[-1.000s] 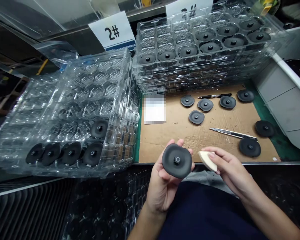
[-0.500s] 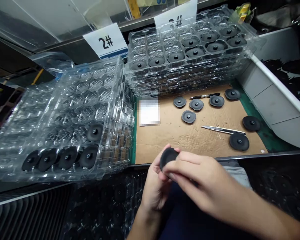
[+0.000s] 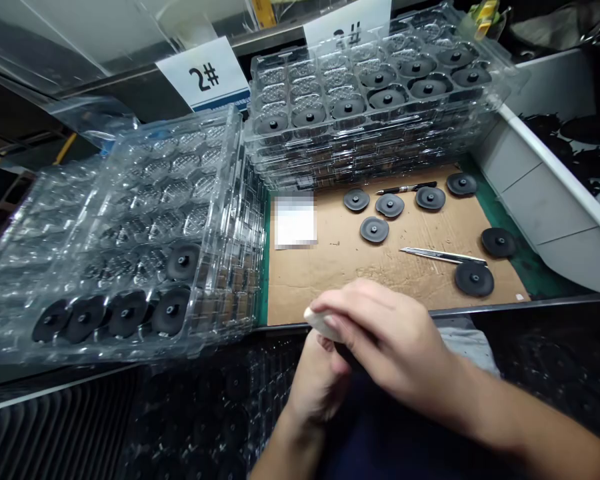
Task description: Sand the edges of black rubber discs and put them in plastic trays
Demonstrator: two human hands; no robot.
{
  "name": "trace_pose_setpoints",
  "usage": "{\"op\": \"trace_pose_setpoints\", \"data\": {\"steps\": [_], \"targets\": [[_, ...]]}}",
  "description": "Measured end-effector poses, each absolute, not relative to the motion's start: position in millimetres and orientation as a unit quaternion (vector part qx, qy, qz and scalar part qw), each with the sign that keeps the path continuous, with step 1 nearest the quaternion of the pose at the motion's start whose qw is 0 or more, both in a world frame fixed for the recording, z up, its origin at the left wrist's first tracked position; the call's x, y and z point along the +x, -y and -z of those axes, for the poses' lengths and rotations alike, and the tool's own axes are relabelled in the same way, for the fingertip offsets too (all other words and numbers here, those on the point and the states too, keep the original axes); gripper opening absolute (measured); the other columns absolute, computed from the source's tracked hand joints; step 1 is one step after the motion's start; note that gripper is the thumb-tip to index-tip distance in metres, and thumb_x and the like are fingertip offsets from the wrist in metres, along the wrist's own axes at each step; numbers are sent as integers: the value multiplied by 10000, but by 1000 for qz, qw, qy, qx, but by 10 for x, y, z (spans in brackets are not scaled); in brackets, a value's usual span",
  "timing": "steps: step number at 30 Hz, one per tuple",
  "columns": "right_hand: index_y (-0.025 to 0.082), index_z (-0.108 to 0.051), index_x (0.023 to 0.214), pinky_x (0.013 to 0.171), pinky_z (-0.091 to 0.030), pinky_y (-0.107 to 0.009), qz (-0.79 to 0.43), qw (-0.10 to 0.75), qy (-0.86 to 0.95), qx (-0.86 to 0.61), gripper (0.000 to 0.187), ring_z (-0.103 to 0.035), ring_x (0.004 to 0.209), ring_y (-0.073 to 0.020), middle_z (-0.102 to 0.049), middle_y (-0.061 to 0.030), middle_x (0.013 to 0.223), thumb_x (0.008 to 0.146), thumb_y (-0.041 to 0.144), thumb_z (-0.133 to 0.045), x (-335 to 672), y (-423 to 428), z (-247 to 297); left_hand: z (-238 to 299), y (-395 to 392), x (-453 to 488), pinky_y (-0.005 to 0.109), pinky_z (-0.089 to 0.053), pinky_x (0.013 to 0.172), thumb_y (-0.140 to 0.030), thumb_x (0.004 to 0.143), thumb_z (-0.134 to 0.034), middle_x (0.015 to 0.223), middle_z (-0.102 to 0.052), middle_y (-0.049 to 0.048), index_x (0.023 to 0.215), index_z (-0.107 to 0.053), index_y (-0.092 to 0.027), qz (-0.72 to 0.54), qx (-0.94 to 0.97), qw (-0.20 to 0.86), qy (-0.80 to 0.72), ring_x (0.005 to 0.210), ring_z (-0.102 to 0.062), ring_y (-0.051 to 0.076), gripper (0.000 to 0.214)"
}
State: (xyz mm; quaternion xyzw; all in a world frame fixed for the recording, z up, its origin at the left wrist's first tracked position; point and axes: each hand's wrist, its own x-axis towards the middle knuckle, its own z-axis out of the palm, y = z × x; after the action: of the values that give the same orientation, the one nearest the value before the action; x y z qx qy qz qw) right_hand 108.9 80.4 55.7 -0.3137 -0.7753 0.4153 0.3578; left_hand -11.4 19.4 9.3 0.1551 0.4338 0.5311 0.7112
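Observation:
My right hand is closed, thumb and fingers pinching a small off-white piece, whose kind I cannot make out. Just below it, my left hand is closed, its fingers curled close to the right fingertips. What the left hand grips is hidden; the black disc seen earlier does not show clearly between the hands. Both hands are in front of the cardboard sheet. Several rounded black discs with a central hub lie on the sheet, among them one disc beyond my hands.
Clear plastic trays holding some black discs are stacked at left, and another tray stack stands behind. A craft knife and a pen lie on the cardboard. A grey-white bin wall borders the right.
The black disc held between my hands has gone from clear sight. An off-white piece now shows in my right fingers, and that hand has shifted over the left. The view has moved slightly.

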Motion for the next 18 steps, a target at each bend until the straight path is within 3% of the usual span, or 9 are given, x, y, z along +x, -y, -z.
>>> {"op": "trace_pose_setpoints", "data": {"steps": [2, 7, 11, 14, 18], "targets": [[121, -610, 1081, 831, -450, -257, -398, 379, 782, -295, 231, -584, 886, -136, -648, -67, 962, 900, 124, -467, 1101, -753, -545, -135, -229, -161, 314, -444, 959, -396, 609, -782, 1047, -672, 53, 1127, -629, -200, -550, 142, 708, -420, 1050, -597, 229, 575], [245, -669, 959, 665, -444, -198, -584, 256, 669, -382, 155, -587, 780, -105, -640, 1, 862, 889, 230, -531, 1430, -692, -354, -195, -274, -247, 284, -506, 867, -415, 514, -813, 1106, -670, 52, 1133, -625, -223, -579, 123, 711, -380, 979, -638, 213, 675], [245, -665, 955, 638, -453, -189, -673, 313, 450, -497, 168, -600, 776, -115, -657, -7, 913, 855, 352, -583, 1714, -705, 13, -178, -284, -231, 334, -515, 869, -419, 532, -798, 1118, -667, 67, 1151, -612, -217, -548, 112, 756, -341, 980, -647, 254, 677], [229, -664, 981, 589, -443, -192, -626, 362, 412, -554, 220, -589, 746, -123, -661, -22, 916, 830, 377, -608, 1814, -718, 99, -164, -279, -200, 345, -512, 880, -406, 540, -794, 1131, -662, 73, 1167, -600, -214, -527, 92, 778, -328, 1000, -643, 268, 684], [267, -656, 1017, 621, -445, -220, -436, 421, 577, -547, 190, -581, 771, -131, -662, -1, 969, 831, 259, -617, 1704, -728, -257, -158, -275, -139, 344, -517, 867, -404, 528, -806, 1111, -676, 78, 1174, -596, -202, -514, 85, 791, -320, 984, -651, 277, 709]]}}
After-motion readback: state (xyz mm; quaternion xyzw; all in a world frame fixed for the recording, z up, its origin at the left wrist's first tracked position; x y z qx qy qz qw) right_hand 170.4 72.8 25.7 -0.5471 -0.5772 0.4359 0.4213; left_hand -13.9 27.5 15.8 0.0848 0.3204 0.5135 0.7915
